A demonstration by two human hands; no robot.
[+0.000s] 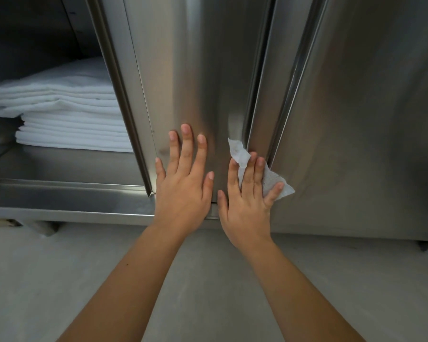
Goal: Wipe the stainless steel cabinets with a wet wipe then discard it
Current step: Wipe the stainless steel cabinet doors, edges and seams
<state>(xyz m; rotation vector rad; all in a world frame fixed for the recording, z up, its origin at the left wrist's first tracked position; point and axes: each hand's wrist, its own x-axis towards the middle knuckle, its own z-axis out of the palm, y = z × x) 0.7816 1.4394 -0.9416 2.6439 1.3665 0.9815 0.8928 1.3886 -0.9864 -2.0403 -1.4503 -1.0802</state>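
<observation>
**A:** Where's the wet wipe (279,188)?

**B:** Under the right hand (247,206), pressed flat on the steel cabinet door (195,82), low down by its right edge. Its corners stick out past the fingertips and the little finger.

**A:** And the grip?

**B:** Released on both hands, with the fingers pretty much straight. The left hand (183,186) is spread flat on the same door, just beside the right one. There are folded white cloths (67,119) on the shelf (59,166) in the open part to the left.
</observation>
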